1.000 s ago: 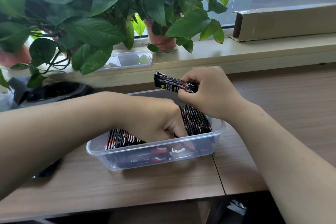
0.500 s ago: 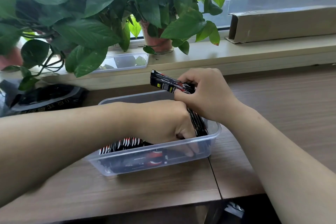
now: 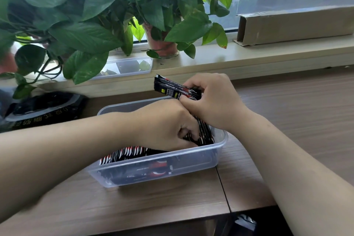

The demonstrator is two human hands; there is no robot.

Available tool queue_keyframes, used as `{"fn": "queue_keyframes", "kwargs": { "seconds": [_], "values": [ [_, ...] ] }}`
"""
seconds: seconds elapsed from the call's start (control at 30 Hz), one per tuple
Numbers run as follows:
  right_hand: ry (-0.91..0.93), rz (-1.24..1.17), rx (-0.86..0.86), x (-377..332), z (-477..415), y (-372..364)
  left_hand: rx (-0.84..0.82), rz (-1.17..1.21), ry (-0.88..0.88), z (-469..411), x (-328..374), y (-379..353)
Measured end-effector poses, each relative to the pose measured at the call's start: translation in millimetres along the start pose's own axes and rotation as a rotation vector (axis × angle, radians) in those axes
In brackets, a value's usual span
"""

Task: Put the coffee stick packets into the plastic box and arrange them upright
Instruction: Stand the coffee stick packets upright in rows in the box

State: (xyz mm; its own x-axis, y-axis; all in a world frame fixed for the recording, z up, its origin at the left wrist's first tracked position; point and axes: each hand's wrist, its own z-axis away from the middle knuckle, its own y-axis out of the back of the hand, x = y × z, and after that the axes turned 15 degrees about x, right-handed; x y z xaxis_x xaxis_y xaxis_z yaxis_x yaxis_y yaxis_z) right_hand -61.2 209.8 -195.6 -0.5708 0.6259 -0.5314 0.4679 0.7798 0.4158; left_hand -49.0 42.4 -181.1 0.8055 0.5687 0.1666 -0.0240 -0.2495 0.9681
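Wooden counter (image 3: 153, 203): left grip (image 3: 168, 126), clutching black stick packets (image 3: 130, 152) in the clear plastic box (image 3: 191, 161), should part them for the bundle (image 3: 168, 87) held by right grip (image 3: 212, 99).

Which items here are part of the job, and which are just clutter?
Job: plastic box; boxed packets; packet bundle in right hand; left hand gripping boxed packets.
Lying about: potted plants; clear tray; black bag; cardboard box.
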Motion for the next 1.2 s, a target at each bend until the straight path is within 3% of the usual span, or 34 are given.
{"fn": "queue_keyframes", "kwargs": {
  "seconds": [0.23,0.3,0.57,0.73,0.8,0.9,1.0,1.1,1.2],
  "values": [
    [-0.067,-0.052,0.107,-0.3,1.4,0.4,0.271,-0.011,0.023,0.6,-1.7,-7.4],
    [-0.110,-0.084,0.147,0.3,0.9,0.3,0.281,-0.023,0.021,3.0,-7.0,-3.2],
    [-0.206,-0.135,0.152,3.1,-1.4,-2.4,0.177,0.050,0.050,10.5,-15.8,6.1],
    [-0.214,-0.138,0.143,2.8,-1.4,-1.7,-0.214,-0.064,0.022,19.8,-25.0,10.5],
    [-0.212,-0.137,0.137,2.3,-1.4,-1.2,-0.245,-0.081,0.009,22.2,-24.0,9.9],
    [-0.214,-0.131,0.134,2.4,-1.6,-0.7,-0.018,0.032,0.047,26.4,-27.4,23.9],
    [-0.217,-0.137,0.126,2.8,-2.1,0.8,0.216,0.110,0.228,39.8,-37.4,48.3],
    [-0.219,-0.138,0.112,2.3,-2.7,1.1,0.278,0.118,0.349,55.7,-47.5,61.5],
    [-0.209,-0.143,0.095,0.2,-4.6,1.2,0.226,0.173,0.404,61.6,-44.9,59.9]
  ]
}}
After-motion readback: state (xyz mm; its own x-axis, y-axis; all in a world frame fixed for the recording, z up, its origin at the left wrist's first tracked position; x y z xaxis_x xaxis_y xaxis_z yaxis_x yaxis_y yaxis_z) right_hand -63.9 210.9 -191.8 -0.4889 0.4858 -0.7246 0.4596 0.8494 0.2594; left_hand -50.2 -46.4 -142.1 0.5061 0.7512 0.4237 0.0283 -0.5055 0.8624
